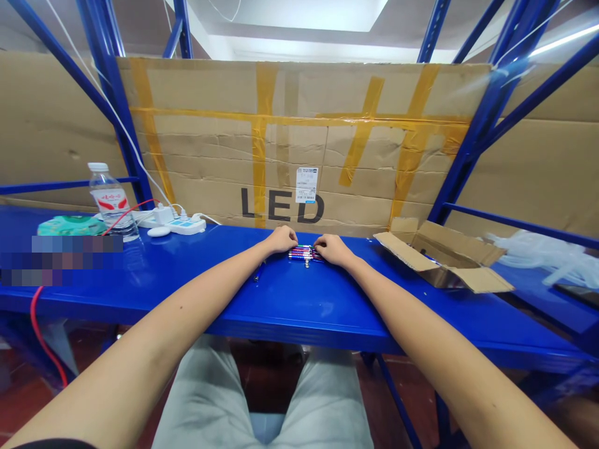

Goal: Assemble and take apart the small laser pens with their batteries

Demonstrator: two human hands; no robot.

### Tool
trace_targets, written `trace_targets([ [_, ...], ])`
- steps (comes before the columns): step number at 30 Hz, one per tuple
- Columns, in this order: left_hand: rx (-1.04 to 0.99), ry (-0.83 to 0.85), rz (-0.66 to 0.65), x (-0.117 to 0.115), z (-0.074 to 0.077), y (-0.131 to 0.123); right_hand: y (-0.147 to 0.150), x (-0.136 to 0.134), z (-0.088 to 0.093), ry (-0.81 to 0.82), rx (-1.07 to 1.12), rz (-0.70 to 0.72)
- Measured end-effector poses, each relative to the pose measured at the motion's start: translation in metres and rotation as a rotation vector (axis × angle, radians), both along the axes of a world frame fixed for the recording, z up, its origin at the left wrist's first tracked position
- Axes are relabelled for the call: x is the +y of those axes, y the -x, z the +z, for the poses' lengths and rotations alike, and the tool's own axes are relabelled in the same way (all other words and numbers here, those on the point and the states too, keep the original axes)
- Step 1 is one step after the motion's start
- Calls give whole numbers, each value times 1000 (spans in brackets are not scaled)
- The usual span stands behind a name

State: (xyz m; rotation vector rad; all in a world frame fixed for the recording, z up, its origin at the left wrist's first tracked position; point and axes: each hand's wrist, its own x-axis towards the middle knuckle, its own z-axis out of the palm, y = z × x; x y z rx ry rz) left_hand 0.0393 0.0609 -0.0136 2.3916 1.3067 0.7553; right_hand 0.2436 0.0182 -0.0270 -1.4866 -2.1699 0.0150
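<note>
Several slim, shiny pens (301, 254), coloured dark blue, red and silver, lie side by side in a small row on the blue table (299, 299). At their upper left end my left hand (281, 238) is closed, fingertips curled in at the row's edge. My right hand (333, 249) closes over the right end of the row and covers part of it. A bit of green shows at the row's far side, between the two hands. Just below the row sits a small silvery piece (307, 264). Exactly which pens the fingers grip is too small to see.
An open cardboard box (444, 255) stands to the right, with clear plastic wrap (552, 255) beyond it. At left are a water bottle (110, 202), a green packet (70, 226) and a white power strip (180, 223). A large carton (210, 149) walls the back.
</note>
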Motion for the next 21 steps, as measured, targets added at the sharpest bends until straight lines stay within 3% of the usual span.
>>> trace_targets([
  [9, -37, -5, -6, 0, -2, 4, 1, -4, 1, 37, 50, 38],
  [14, -9, -23, 2, -1, 12, 25, -2, -6, 3, 36, 49, 14],
  [16, 98, 72, -15, -5, 23, 44, -3, -7, 5, -5, 46, 5],
  [18, 175, 275, -32, -13, 34, 64, 0, -12, 9, -75, 40, 11],
  [21, 195, 546, -23, -29, 44, 85, 16, -32, 20, -147, 13, 139],
])
